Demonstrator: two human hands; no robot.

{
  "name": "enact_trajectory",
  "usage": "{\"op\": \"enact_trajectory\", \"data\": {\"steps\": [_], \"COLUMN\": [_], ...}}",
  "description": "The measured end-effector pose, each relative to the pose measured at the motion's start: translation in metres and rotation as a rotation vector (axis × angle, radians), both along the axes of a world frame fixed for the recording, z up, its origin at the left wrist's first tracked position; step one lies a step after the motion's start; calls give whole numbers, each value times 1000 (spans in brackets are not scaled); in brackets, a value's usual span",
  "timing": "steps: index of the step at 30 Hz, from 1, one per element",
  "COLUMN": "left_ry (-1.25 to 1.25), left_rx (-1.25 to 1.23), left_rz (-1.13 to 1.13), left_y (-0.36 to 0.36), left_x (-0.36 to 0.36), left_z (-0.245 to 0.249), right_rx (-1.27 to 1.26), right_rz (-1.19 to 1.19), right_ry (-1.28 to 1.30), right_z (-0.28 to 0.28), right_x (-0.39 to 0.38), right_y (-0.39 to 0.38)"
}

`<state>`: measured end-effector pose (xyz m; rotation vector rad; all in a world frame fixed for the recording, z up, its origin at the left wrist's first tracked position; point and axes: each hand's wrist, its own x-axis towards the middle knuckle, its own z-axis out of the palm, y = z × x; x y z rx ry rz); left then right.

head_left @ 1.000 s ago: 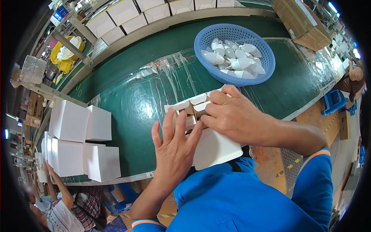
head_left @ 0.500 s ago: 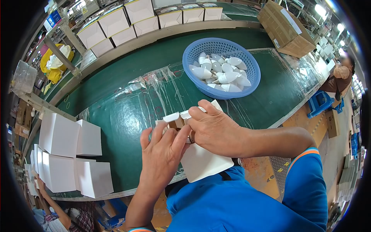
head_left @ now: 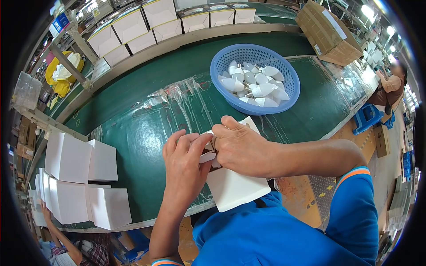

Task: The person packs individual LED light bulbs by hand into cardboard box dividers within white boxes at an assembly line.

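An opened white carton (head_left: 237, 188) is held at the table's front edge, close to my body, its large flap hanging toward me. Brown cardboard shows inside its opening, mostly covered by my fingers. My left hand (head_left: 183, 162) closes round the carton's left side, with the thumb and fingers at a small raised flap. My right hand (head_left: 244, 148) is curled over the right side of the opening, its fingertips hidden down at the carton. Beyond my hands, a blue plastic basket (head_left: 290, 73) holds several white LED bulbs (head_left: 262, 90).
Several white cartons (head_left: 69, 157) stand on the green table (head_left: 137, 155) at left. More boxes (head_left: 162, 13) line the back ledge, and a brown cardboard box (head_left: 328, 33) sits back right. One person (head_left: 390, 86) is at far right; another person's arm (head_left: 62, 235) shows at lower left.
My left fingers have drawn together and folded lower over the carton's small flap. My right hand stays at the opening, its fingers slightly more curled. The person at right has shifted their arms.
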<state>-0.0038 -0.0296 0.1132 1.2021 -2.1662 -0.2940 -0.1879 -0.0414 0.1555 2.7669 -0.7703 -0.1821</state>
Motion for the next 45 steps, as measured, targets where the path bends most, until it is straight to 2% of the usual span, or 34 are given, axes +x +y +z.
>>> {"op": "enact_trajectory", "data": {"steps": [4, 6, 8, 9, 12, 16, 18, 22, 28, 31, 33, 34, 37, 39, 43, 45], "left_ry": [-8, 29, -55, -62, -120, -92, -104, -129, -149, -137, -142, -185, -206, -191, -192, -160], "left_rx": [-128, -200, -338, -347, -317, -275, -250, -263, -232, -194, -189, -179, -175, -190, -251, -269], "left_rz": [36, 47, -86, -66, -56, -55, -63, -61, -67, -105, -128, -150, -190, -190, -248, -270], "left_y": [4, 6, 10, 10, 7, 4, 4, 10, 10, 7, 7, 8, 10, 9, 7, 5], "left_x": [-3, -3, 0, -2, -1, -3, -4, -8, -9, -6, -3, 0, 1, 2, 6, 3], "left_z": [0, -2, -8, -5, -6, 3, 7, 5, 5, 4, 5, 6, 5, 5, -2, -2], "right_rx": [-63, -130, -113, -95, -5, 11, 26, 40, -115, -38, 206, 206, 180, 127, 167, 119], "right_rz": [51, 146, 150, 159, 94, 78, 130, 189, 114, 45, -43, -42, 30, 128, 149, 186], "right_ry": [64, -72, -87, -103, 30, 54, -109, -119, -167, -180, -146, -146, -140, -296, -162, -201], "right_z": [-5, -10, -12, -11, -2, -1, -6, -5, -9, -3, 0, 0, -1, -6, -6, -14], "right_x": [-2, -6, -5, -4, -1, 1, -5, -13, -17, -14, -13, -13, -13, -17, -17, -17], "right_y": [1, -1, -1, -1, 0, -4, -11, -13, -4, -6, -11, -12, -15, -19, -22, -24]}}
